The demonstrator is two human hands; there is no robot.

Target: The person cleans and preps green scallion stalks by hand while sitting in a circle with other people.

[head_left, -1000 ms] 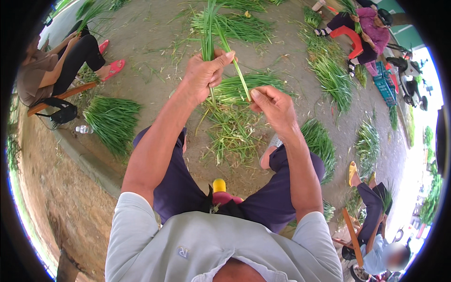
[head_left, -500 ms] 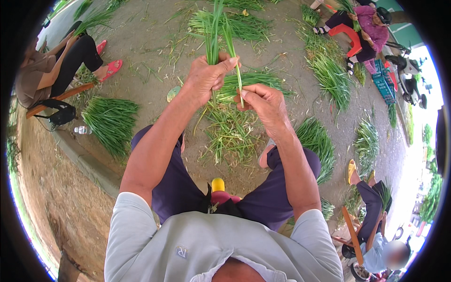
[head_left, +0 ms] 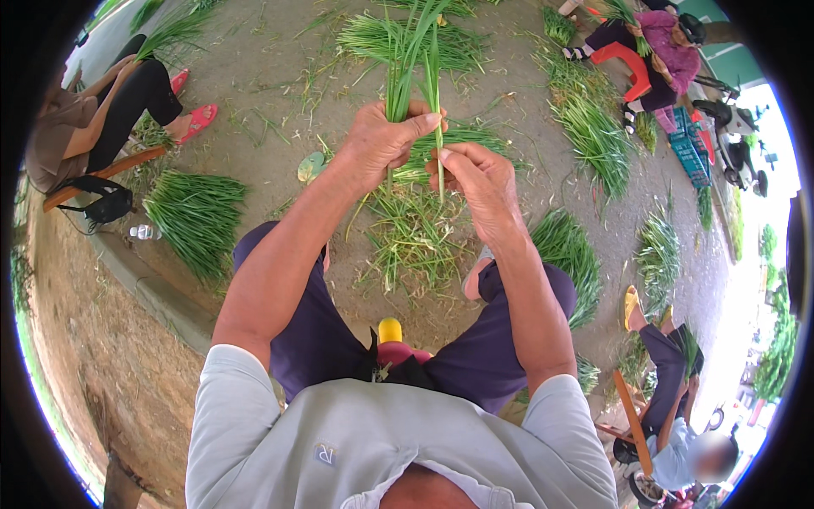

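Evidently, one slender stalk was being handled apart from the rest, and this looked like the cleaning or stripping step, judging by the scraps below. At the upper centre of the frame, the left hand (head_left: 386, 140) had its grip closed round a bunch of green stalks (head_left: 397, 92), blades upward. Just beside it, the right hand (head_left: 481, 180) kept a narrow grip, thumb against finger, on the lower part of the single stalk (head_left: 433, 81), which also passed by the left thumb tip; whether that thumb pressed on it was impossible to tell. The next move seemed to call for a light, steady pinch, since so thin a stem could probably crease or snap. The blades were flat, narrow and glossy, deep green above and fading to a pale, smooth, rounded stem at the foot. Beneath the hands, near the centre, loose trimmings (head_left: 414, 246) made a tangled, ragged mat of yellowish and green strips. Behind them lay a heap of stalks (head_left: 479, 144), partly hidden by the right hand. Neater, brush-like piles stood out at the left (head_left: 193, 219) and right of centre (head_left: 566, 259). All lay on rough grey ground (head_left: 271, 85), gritty and strewn with dry bits.
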